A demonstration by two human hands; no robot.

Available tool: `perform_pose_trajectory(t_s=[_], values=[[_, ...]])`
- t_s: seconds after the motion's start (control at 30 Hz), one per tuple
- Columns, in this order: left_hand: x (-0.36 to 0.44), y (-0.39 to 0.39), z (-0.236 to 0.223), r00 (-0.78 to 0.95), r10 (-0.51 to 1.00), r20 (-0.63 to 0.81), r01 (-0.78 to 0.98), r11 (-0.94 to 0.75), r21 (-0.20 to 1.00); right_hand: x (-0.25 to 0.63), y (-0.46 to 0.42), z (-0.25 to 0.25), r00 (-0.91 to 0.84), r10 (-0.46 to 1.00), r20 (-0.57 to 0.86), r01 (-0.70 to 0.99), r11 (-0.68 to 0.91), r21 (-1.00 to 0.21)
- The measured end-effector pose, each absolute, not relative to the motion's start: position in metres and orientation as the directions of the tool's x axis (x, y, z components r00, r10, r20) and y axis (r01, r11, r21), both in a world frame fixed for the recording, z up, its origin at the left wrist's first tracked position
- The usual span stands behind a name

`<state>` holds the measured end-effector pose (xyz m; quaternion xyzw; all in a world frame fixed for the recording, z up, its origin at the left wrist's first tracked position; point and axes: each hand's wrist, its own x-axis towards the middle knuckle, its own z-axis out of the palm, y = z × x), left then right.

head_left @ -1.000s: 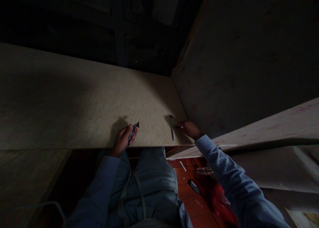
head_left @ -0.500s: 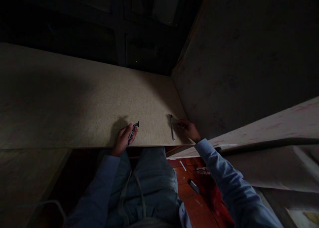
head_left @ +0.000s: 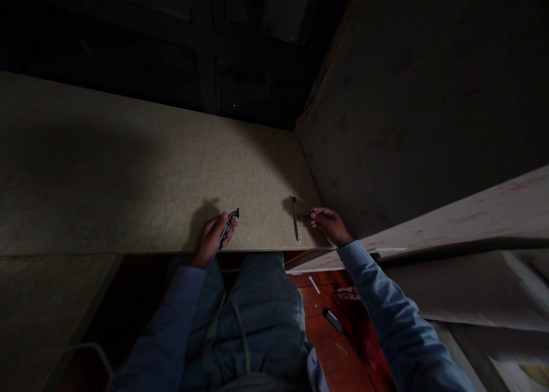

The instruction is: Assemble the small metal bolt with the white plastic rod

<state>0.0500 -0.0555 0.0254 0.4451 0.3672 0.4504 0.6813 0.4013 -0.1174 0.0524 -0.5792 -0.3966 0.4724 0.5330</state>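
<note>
My left hand [head_left: 213,238] is closed round the handle of a dark razor [head_left: 229,223], just above the front edge of the tabletop. The razor's head points up and to the right, past my fingertips. My right hand [head_left: 329,223] pinches a small dark piece [head_left: 309,214] between thumb and fingertips; its kind is too small to tell. Just left of that hand, a slim pen-like stick [head_left: 295,219] lies on the tabletop, grey along its length with a dark upper end.
The pale tabletop [head_left: 184,163] runs off to the left and meets a patterned wall panel [head_left: 407,123] on the right. Dark window panes [head_left: 171,72] stand behind it. Below, on the reddish floor [head_left: 317,323], lie a white strip [head_left: 314,284] and a dark object [head_left: 333,320].
My right hand has moved slightly right, away from the pen-like stick, and the small dark piece now shows at its fingertips. My left hand and the razor have hardly moved.
</note>
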Motion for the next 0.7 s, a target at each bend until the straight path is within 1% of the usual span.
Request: perform_pose_trajectory(t_s=[0.17,0.3,0.37,0.43,0.5,0.57,0.63,0.7], values=[[0.05,-0.056,0.026,0.322,0.943,-0.086,-0.288,0.184,0.94,0.403,-0.122,0.052,0.224,0.968,-0.111,-0.051,-0.102,-0.993],[0.05,-0.056,0.027,0.32,0.944,-0.086,-0.283,0.182,0.942,0.407,-0.123,0.055,0.285,0.955,-0.088,-0.067,-0.072,-0.995],[0.05,-0.056,0.027,0.319,0.943,-0.097,-0.273,0.189,0.943,0.409,-0.122,0.055,0.305,0.949,-0.076,-0.043,-0.066,-0.997],[0.05,-0.057,0.028,0.316,0.943,-0.104,-0.268,0.194,0.944,0.412,-0.121,0.055,0.308,0.95,-0.043,0.025,-0.053,-0.998],[0.05,-0.057,0.029,0.317,0.942,-0.105,-0.271,0.197,0.942,0.416,-0.119,0.054,0.296,0.955,0.002,0.153,-0.045,-0.987],[0.05,-0.057,0.029,0.318,0.943,-0.101,-0.276,0.194,0.941,0.42,-0.116,0.054,0.251,0.967,0.05,0.364,-0.046,-0.93],[0.05,-0.056,0.028,0.32,0.943,-0.096,-0.279,0.19,0.941,0.423,-0.113,0.057,0.141,0.987,0.084,0.616,-0.021,-0.788],[0.05,-0.056,0.026,0.322,0.942,-0.091,-0.282,0.187,0.941,0.422,-0.11,0.062,-0.002,0.997,0.073,0.807,0.045,-0.589]])
